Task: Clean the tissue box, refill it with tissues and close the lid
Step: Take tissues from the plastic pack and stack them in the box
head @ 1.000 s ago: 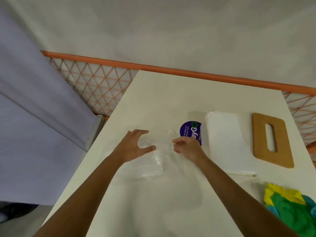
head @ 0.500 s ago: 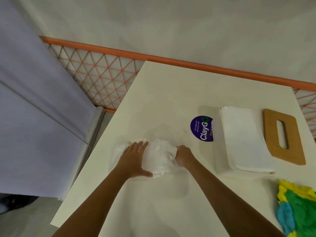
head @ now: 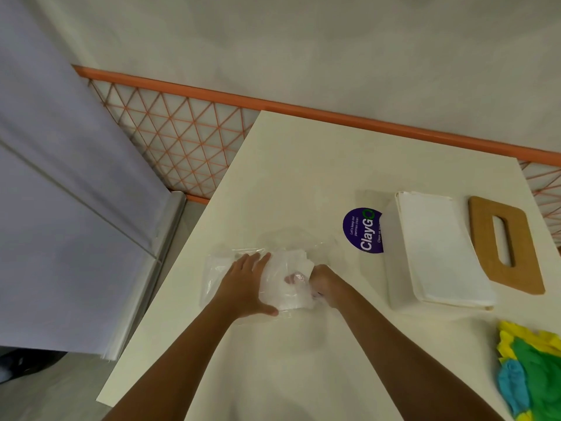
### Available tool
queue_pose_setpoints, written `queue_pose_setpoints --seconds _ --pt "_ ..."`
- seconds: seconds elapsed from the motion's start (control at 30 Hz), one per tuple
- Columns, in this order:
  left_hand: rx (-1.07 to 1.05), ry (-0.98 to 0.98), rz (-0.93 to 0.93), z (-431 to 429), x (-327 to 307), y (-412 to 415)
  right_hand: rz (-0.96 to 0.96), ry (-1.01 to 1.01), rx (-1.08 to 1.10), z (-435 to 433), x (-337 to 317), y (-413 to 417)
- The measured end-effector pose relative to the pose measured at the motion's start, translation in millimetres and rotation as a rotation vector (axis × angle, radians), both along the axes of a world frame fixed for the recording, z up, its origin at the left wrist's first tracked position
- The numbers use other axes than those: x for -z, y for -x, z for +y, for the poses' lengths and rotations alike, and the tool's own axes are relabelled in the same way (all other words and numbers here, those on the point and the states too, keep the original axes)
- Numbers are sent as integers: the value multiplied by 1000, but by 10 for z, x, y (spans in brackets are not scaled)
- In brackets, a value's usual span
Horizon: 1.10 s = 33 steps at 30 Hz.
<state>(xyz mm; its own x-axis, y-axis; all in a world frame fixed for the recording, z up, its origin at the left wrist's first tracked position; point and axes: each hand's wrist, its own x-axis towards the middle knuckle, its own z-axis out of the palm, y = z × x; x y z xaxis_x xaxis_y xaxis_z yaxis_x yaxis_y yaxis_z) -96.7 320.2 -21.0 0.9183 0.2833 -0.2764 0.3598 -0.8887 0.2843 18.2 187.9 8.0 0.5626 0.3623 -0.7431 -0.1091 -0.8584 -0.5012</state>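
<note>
A clear plastic pack of white tissues [head: 283, 288] lies on the white table [head: 303, 177]. My left hand [head: 246, 287] rests flat on its left part, fingers straight. My right hand [head: 323, 282] reaches into the pack's open right end, with its fingertips hidden inside the plastic around the tissues. To the right stands the white tissue box [head: 437, 253], open and filled to the top with white tissues. Its wooden lid [head: 505, 244] with a slot lies flat beside the box.
A purple round sticker [head: 362, 230] sits on the table left of the box. Yellow, green and blue cloths [head: 534, 372] lie at the right edge. An orange lattice rail [head: 182, 141] runs behind the table; the table's left edge drops to the floor.
My left hand has come down flat on the tissue pack. My right hand has moved from its top into the open end. The view has shifted a little to the left.
</note>
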Motion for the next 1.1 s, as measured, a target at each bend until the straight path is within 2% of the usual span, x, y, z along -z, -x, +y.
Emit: queue_pose_setpoints --seconds 0.17,0.23,0.37,0.57,0.83,0.93,1.1 --pt "4 -3 3 -6 9 17 -26 -232 99 -12 48 28" --pt "4 0 5 -16 0 27 -8 -253 86 -11 41 61" --pt "7 -5 36 5 -15 52 -127 -245 34 -58 -3 52" --pt "-10 14 60 53 -92 96 -127 -354 280 -315 -169 -207" --pt "-7 104 179 57 -263 67 -221 -454 358 -719 -343 -424" --pt "-90 178 103 74 -317 38 -249 -494 373 -910 -497 -556" --pt "-128 93 -23 -19 -538 -100 -270 -583 488 -1248 -816 -793"
